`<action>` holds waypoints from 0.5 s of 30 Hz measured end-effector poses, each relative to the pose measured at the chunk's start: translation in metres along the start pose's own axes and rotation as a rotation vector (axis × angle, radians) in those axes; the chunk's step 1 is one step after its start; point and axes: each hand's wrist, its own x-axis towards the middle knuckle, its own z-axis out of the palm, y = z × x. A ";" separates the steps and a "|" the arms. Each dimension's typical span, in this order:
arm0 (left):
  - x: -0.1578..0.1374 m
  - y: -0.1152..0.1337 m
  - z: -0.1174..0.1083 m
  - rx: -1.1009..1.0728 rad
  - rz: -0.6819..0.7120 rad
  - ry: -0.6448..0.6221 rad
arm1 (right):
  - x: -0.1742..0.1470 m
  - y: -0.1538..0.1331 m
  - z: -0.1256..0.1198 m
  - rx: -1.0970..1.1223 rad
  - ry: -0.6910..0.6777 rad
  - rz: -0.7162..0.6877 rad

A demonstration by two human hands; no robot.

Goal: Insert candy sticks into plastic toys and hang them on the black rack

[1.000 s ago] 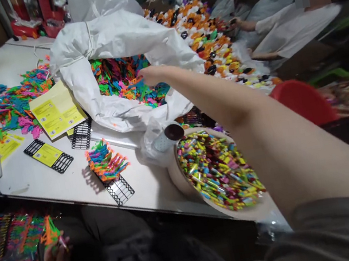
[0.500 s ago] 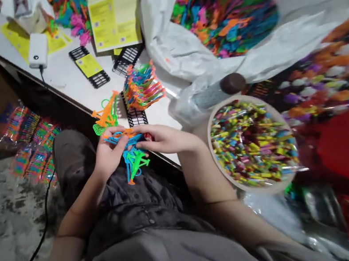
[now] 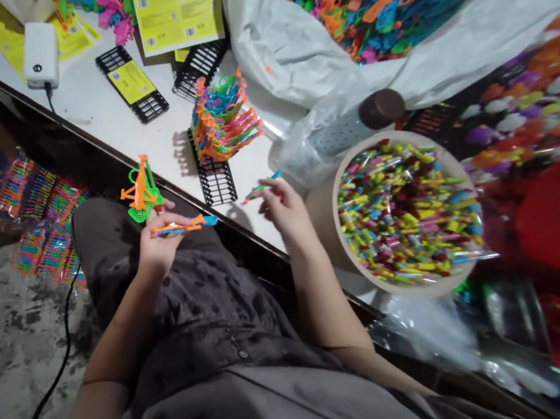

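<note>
My left hand (image 3: 157, 249) is above my lap, its fingers closed round several flat plastic toy pieces. An orange piece (image 3: 179, 226) with a blue end sticks out to the right. Orange and green pieces (image 3: 143, 189), one with a green mesh part, rise above the fingers. My right hand (image 3: 284, 209), over the table edge, pinches a thin stick-like piece (image 3: 261, 188) in blue, green and pink; its exact kind is unclear. Left of that hand, a black slotted card (image 3: 219, 185) lies on the table, with a row of colourful plastic pieces (image 3: 225, 118) standing on its far part.
A round tub (image 3: 340, 228) of small colourful wrapped pieces stands right of my right hand. Behind it lies a dark-capped bottle (image 3: 347, 129). A white sack (image 3: 275, 58) holds colourful plastic pieces. Farther left are a yellow-labelled black card (image 3: 132, 84) and a white power bank (image 3: 40, 55).
My hands were together over the plastic pieces; now they are apart. The right hand has moved right with the thin piece, and the left has shifted slightly left. The view has also shifted.
</note>
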 end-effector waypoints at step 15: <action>-0.015 -0.015 0.008 -0.272 -0.356 0.063 | -0.057 -0.029 0.083 0.352 -0.423 -0.070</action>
